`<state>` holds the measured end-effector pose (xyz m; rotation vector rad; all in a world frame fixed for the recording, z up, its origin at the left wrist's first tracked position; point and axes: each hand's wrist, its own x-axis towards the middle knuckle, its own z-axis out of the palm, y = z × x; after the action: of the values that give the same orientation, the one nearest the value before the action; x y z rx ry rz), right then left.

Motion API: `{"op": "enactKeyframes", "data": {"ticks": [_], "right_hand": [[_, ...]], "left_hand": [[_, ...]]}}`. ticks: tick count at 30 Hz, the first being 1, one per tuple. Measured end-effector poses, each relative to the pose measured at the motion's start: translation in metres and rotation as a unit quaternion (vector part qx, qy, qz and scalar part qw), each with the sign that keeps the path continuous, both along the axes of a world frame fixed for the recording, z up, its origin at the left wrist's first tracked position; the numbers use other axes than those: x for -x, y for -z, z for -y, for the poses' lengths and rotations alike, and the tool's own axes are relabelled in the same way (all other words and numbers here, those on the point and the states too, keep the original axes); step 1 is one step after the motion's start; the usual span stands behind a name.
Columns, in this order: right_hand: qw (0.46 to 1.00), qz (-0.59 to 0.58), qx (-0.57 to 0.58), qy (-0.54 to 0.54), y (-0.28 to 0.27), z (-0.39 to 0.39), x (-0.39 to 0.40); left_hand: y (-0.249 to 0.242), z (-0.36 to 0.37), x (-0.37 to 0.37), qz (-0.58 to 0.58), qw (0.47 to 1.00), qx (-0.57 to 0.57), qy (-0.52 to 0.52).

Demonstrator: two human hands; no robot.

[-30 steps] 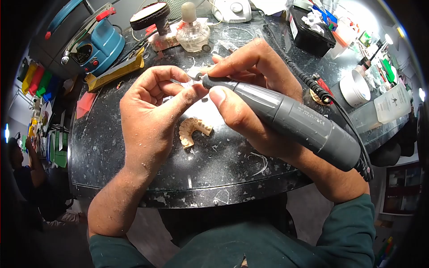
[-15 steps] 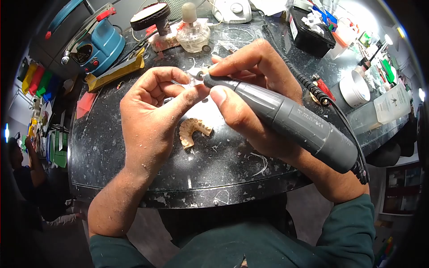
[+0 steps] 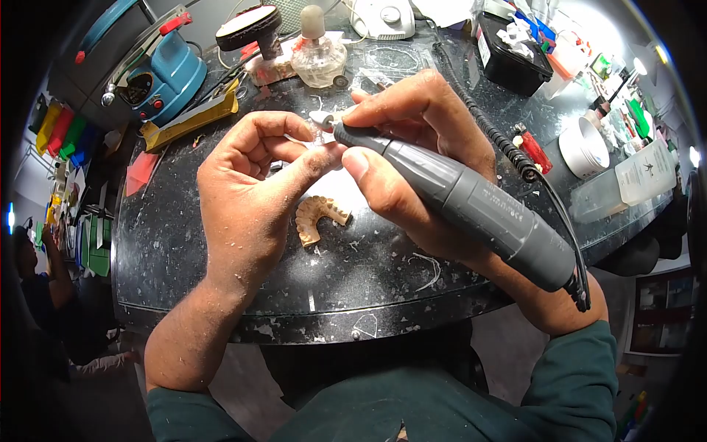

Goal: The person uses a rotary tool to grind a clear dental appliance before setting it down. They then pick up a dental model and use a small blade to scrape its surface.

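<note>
My right hand (image 3: 412,140) grips a dark grey rotary handpiece (image 3: 471,191), its body slanting down to the right. A small pale grinding bur (image 3: 322,118) sticks out of its tip. Fingers and thumb of my left hand (image 3: 250,166) pinch a small, clear-looking piece (image 3: 319,137), mostly covered by the fingertips; its kind I cannot tell. The bur is right at this piece. Below the hands, a beige dental arch model (image 3: 309,219) lies on the black table. White dust and flecks cling to my left hand and wrist.
A coiled cable (image 3: 508,144) runs across the right side. Behind the hands stand a glass spirit burner (image 3: 318,59) and a white control box (image 3: 383,18). A blue machine (image 3: 169,74) is at the left, a black bin (image 3: 512,62) and white tub (image 3: 583,147) at the right.
The handpiece has swung slightly, its rear end moving down and left, while the bur has shifted up and left. My left hand has hardly moved.
</note>
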<state>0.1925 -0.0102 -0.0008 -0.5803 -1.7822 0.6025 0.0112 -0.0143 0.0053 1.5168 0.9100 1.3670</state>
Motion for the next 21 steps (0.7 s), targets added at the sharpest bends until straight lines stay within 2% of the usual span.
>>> {"op": "enactKeyframes", "data": {"ticks": [7, 10, 15, 18, 21], "right_hand": [[0.998, 0.006, -0.048, -0.046, 0.006, -0.008, 0.001], [0.994, -0.024, -0.106, 0.0, 0.011, -0.015, 0.004], [0.996, 0.0, -0.087, -0.026, 0.007, -0.013, 0.002], [0.991, -0.025, -0.132, 0.003, 0.008, -0.016, 0.002], [0.993, 0.01, -0.115, -0.013, 0.004, -0.013, 0.001]], "left_hand": [[0.0, 0.001, 0.0, -0.013, 1.0, 0.004, -0.023], [0.001, 0.001, 0.001, -0.017, 1.0, 0.018, -0.014], [0.0, 0.001, 0.0, -0.028, 0.999, -0.011, -0.025], [0.001, 0.0, 0.0, -0.023, 0.999, -0.037, -0.017], [0.002, -0.001, 0.003, -0.042, 0.998, -0.04, -0.028]]}}
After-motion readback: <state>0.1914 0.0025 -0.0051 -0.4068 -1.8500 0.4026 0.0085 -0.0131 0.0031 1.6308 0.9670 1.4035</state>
